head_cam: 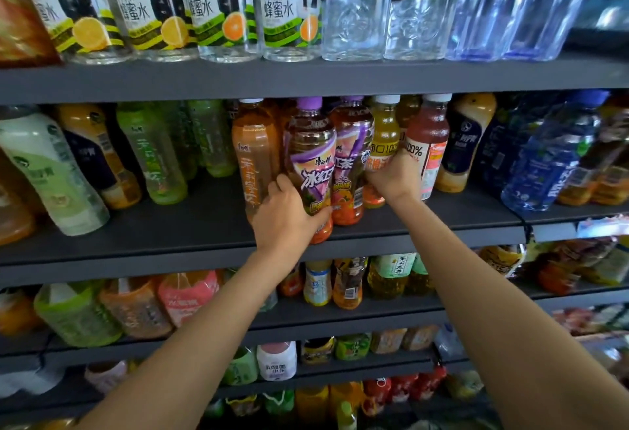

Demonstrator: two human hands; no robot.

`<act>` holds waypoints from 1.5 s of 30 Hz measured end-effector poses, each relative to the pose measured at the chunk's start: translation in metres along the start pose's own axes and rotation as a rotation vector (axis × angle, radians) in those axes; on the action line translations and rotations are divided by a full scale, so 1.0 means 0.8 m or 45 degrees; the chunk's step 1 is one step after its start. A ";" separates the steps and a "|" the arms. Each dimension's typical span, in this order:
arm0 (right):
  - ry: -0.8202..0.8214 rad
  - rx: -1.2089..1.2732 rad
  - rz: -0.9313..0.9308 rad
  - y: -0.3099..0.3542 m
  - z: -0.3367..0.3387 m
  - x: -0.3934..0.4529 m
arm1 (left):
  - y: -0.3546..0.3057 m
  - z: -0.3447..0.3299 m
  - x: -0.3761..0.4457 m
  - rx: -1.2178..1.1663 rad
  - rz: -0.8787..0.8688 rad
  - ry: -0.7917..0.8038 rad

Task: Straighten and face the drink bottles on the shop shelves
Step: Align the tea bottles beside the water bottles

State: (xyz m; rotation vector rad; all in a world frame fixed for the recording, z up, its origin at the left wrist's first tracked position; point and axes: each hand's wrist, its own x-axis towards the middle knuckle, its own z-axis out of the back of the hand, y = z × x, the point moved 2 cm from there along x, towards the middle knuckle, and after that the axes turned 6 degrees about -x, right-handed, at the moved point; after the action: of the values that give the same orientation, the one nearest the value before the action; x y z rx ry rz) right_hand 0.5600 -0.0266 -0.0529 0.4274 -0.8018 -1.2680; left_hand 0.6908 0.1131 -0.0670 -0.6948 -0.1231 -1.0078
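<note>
Both hands up at the middle shelf [211,225], well apart from each other. Left hand [284,222] wrapped round the lower body of a purple-capped iced tea bottle [311,157], thumb across the label's foot, fingers [277,184] curled behind its left side. Bottle upright at the shelf's front edge, label facing out, just right of an orange-labelled tea bottle [253,157]. Right hand [394,174] clasped on the lower part of a yellow juice bottle [384,143] with a white cap, set further back. Between the two hands, a second purple-capped iced tea bottle [350,160], touching the first. Right of the right hand, a reddish juice bottle [427,147] marked 100%, touching the wrist side of the hand. Further left on the same shelf, green tea bottles [153,157] and a pale green bottle [51,170], leaning in the wide-angle view. Upper shelf: honey-water bottles [218,4] with citrus labels, then clear soda-water bottles [354,10]. Lower shelves full of mixed drinks, blurred.
</note>
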 end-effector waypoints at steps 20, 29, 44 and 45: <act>-0.230 0.041 -0.110 -0.032 0.027 -0.067 | -0.046 -0.043 0.019 0.022 -0.017 -0.039; -0.244 0.024 -0.128 -0.037 0.015 -0.060 | -0.085 -0.073 0.039 -0.035 0.038 0.076; -0.648 0.336 0.816 0.091 0.039 -0.114 | -0.004 0.065 -0.008 -0.519 -0.927 -0.447; -0.684 0.386 0.906 0.116 0.040 -0.123 | 0.007 0.088 -0.003 -0.538 -0.960 -0.557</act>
State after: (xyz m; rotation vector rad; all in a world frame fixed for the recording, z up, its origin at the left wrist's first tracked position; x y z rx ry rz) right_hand 0.5907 0.0965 0.0032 0.0080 -1.4564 -0.5833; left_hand 0.7093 0.1586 -0.0156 -1.3040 -0.5988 -1.6090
